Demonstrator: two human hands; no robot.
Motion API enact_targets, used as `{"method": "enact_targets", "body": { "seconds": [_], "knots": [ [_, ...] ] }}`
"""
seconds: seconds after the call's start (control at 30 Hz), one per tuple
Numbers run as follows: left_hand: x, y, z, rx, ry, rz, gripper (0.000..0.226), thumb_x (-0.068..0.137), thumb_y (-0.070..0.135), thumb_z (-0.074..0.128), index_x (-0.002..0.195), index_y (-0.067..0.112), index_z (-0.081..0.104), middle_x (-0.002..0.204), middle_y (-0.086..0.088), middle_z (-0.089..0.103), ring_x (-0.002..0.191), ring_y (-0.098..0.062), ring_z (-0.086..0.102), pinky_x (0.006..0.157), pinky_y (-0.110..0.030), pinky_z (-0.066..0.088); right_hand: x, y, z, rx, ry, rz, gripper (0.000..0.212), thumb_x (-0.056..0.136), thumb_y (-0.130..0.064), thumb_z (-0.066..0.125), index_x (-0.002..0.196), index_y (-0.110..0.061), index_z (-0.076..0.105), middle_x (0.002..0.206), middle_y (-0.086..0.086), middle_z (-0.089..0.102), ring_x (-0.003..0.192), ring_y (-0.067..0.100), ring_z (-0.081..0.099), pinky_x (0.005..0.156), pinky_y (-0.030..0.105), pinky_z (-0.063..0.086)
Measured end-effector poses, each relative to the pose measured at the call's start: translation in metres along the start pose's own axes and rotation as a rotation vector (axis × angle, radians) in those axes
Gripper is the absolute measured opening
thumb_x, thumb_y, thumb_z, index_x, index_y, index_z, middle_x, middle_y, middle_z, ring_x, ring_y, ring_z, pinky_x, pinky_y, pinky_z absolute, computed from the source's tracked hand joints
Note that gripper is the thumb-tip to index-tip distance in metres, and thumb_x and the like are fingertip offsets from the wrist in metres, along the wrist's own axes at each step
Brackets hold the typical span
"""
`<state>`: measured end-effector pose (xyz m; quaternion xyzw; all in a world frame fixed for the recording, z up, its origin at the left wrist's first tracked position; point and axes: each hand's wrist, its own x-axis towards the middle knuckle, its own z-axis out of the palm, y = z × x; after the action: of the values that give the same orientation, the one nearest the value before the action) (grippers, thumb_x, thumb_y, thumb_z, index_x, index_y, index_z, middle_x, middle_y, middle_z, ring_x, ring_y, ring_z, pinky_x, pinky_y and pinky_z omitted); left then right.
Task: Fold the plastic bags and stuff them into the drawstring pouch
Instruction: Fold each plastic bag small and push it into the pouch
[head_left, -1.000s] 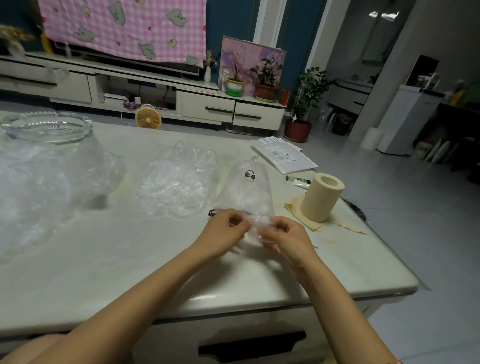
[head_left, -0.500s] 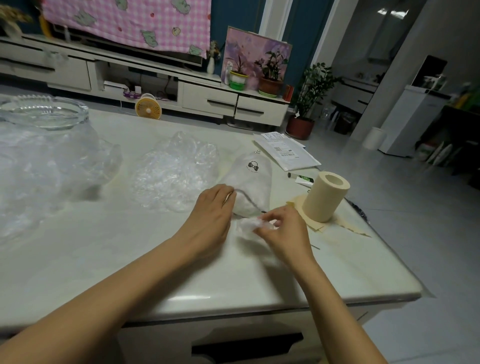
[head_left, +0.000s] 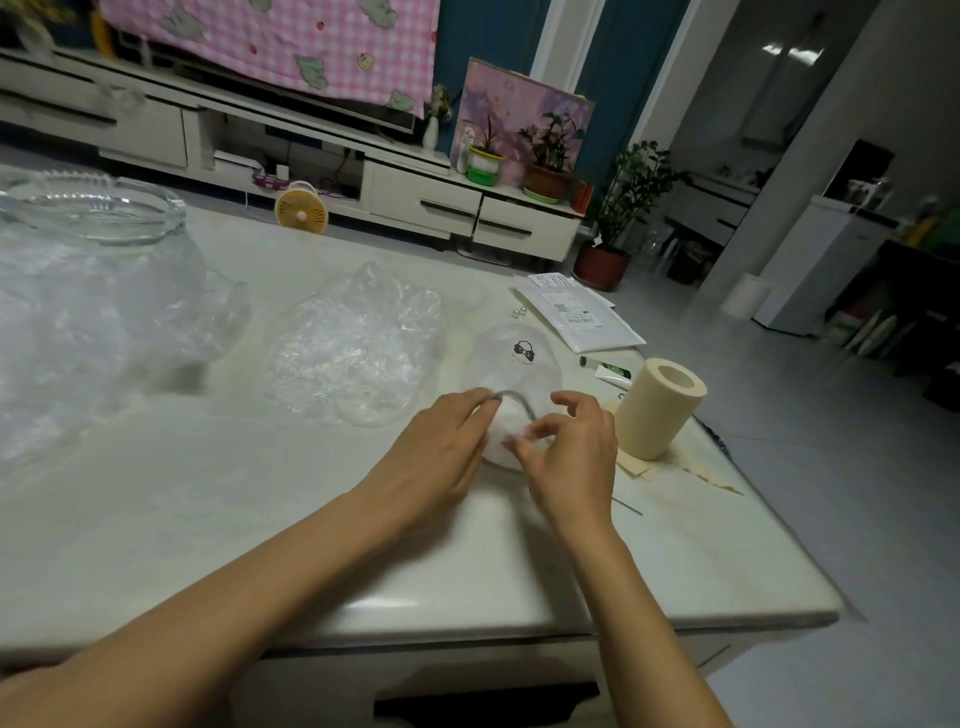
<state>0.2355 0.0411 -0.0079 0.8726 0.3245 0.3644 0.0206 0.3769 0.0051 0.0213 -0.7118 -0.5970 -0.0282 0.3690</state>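
The drawstring pouch (head_left: 519, 364) lies on the table (head_left: 208, 519) just beyond our fingertips, mouth toward us. Our left hand (head_left: 441, 457) rests straight fingers on its rim by the dark cord (head_left: 514, 397). Our right hand (head_left: 571, 462) curls, thumb and forefinger together at the mouth; blur hides whether they pinch anything. Crumpled plastic bags (head_left: 358, 353) lie beyond the left hand, and a cream paper roll (head_left: 660, 410) stands right of the right hand.
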Motion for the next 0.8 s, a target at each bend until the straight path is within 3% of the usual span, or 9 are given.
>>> {"method": "enact_targets", "body": {
  "seconds": [0.07, 0.13, 0.27, 0.37, 0.43, 0.57, 0.67, 0.73, 0.8],
  "knots": [
    [-0.004, 0.004, 0.002, -0.064, 0.025, 0.036, 0.039, 0.092, 0.021, 0.033, 0.126, 0.006, 0.046, 0.123, -0.014, 0.056, 0.100, -0.031, 0.060, 0.078, -0.036, 0.054, 0.002, 0.000, 0.003, 0.039, 0.054, -0.020, 0.012, 0.071, -0.011, 0.078, 0.076, -0.007, 0.067, 0.122, 0.009, 0.055, 0.115, 0.026, 0.048, 0.095, 0.031, 0.034],
    [-0.008, 0.007, 0.003, -0.101, 0.028, 0.057, 0.036, 0.093, 0.022, 0.032, 0.127, 0.013, 0.039, 0.125, -0.006, 0.050, 0.101, -0.024, 0.054, 0.078, -0.034, 0.051, 0.003, -0.003, 0.006, 0.090, 0.086, -0.020, 0.019, 0.071, -0.001, 0.072, 0.082, -0.006, 0.058, 0.114, 0.009, 0.054, 0.105, 0.027, 0.054, 0.080, 0.028, 0.039],
    [-0.018, 0.005, 0.001, 0.005, -0.039, 0.115, 0.040, 0.091, 0.019, 0.034, 0.127, 0.009, 0.047, 0.121, -0.011, 0.060, 0.099, -0.023, 0.057, 0.078, -0.032, 0.049, 0.011, 0.001, 0.017, -0.051, 0.069, -0.090, 0.041, 0.071, 0.005, 0.064, 0.109, -0.004, 0.052, 0.106, 0.011, 0.055, 0.090, 0.031, 0.055, 0.065, 0.028, 0.031],
    [-0.026, 0.000, -0.001, 0.131, -0.084, 0.151, 0.045, 0.084, 0.017, 0.036, 0.122, 0.004, 0.057, 0.117, -0.010, 0.063, 0.094, -0.022, 0.058, 0.077, -0.027, 0.041, 0.014, 0.002, 0.032, -0.244, 0.059, -0.218, 0.034, 0.058, 0.011, 0.057, 0.086, -0.009, 0.055, 0.075, 0.009, 0.056, 0.053, 0.031, 0.056, 0.046, 0.024, 0.025],
    [-0.029, 0.002, -0.001, 0.152, -0.114, 0.140, 0.048, 0.081, 0.017, 0.036, 0.123, 0.006, 0.054, 0.115, -0.007, 0.063, 0.089, -0.020, 0.057, 0.076, -0.027, 0.037, 0.017, -0.001, 0.040, -0.349, 0.074, -0.219, 0.027, 0.058, 0.009, 0.055, 0.078, -0.008, 0.053, 0.065, 0.008, 0.052, 0.041, 0.029, 0.051, 0.042, 0.020, 0.014],
    [-0.023, -0.007, -0.007, 0.229, -0.127, 0.111, 0.043, 0.073, 0.018, 0.037, 0.107, 0.011, 0.063, 0.104, -0.005, 0.066, 0.089, -0.022, 0.061, 0.083, -0.031, 0.038, 0.030, -0.009, 0.050, -0.430, -0.138, 0.013, 0.025, 0.089, -0.002, 0.042, 0.113, -0.007, 0.045, 0.107, 0.011, 0.054, 0.091, 0.034, 0.060, 0.061, 0.034, 0.031],
    [-0.023, -0.040, -0.022, 0.330, -0.080, -0.095, 0.031, 0.064, 0.006, 0.067, 0.095, 0.009, 0.071, 0.112, -0.018, 0.065, 0.105, -0.035, 0.063, 0.090, -0.045, 0.048, 0.036, -0.013, 0.052, -0.308, -0.247, 0.150, 0.028, 0.089, -0.015, 0.051, 0.114, -0.007, 0.041, 0.119, 0.011, 0.049, 0.106, 0.034, 0.054, 0.075, 0.035, 0.037],
    [-0.026, -0.056, -0.035, 0.346, -0.166, -0.303, 0.051, 0.069, 0.004, 0.074, 0.118, 0.003, 0.061, 0.133, -0.024, 0.050, 0.125, -0.039, 0.048, 0.101, -0.053, 0.037, 0.039, -0.018, 0.050, -0.216, -0.310, 0.222, 0.031, 0.088, -0.018, 0.051, 0.116, -0.007, 0.044, 0.123, 0.011, 0.046, 0.111, 0.033, 0.050, 0.079, 0.034, 0.036],
    [-0.028, -0.069, -0.043, 0.377, -0.282, -0.477, 0.047, 0.093, 0.019, 0.051, 0.137, 0.006, 0.040, 0.146, -0.016, 0.033, 0.137, -0.031, 0.029, 0.112, -0.043, 0.020, 0.039, -0.024, 0.046, -0.163, -0.355, 0.252, 0.036, 0.088, -0.016, 0.046, 0.122, -0.007, 0.044, 0.127, 0.012, 0.043, 0.116, 0.033, 0.046, 0.085, 0.035, 0.036]
  ]
}}
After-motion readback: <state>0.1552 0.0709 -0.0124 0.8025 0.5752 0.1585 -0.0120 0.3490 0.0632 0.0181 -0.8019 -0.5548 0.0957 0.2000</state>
